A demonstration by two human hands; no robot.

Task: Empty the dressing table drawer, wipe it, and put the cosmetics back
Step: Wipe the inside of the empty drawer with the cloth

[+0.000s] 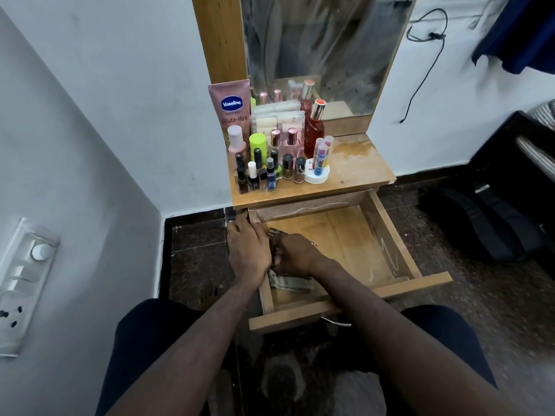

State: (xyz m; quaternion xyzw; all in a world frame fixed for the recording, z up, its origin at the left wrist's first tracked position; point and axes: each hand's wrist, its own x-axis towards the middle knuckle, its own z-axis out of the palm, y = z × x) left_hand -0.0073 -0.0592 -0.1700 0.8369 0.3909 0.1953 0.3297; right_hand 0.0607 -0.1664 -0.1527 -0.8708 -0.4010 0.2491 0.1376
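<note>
The wooden drawer (387, 235) is pulled out, and its bare floor shows on the right. At its left side my right hand (295, 255) is closed on a crumpled patterned cloth (289, 283) that lies against the drawer floor. My left hand (247, 250) rests on the drawer's left wall, fingers curled over the edge. The cosmetics stand on the tabletop (357, 166): a pink Vaseline tube (232, 106), several nail polish bottles (264, 174), a red perfume bottle (314, 127), lip balm sticks in a white holder (319, 163), and a clear box (277, 121).
A mirror (324, 49) stands behind the table. The wall corner sits close on the left, with a switch panel (24, 283). A black bag (486, 223) lies on the dark floor at the right. A black cable (426, 52) hangs on the wall.
</note>
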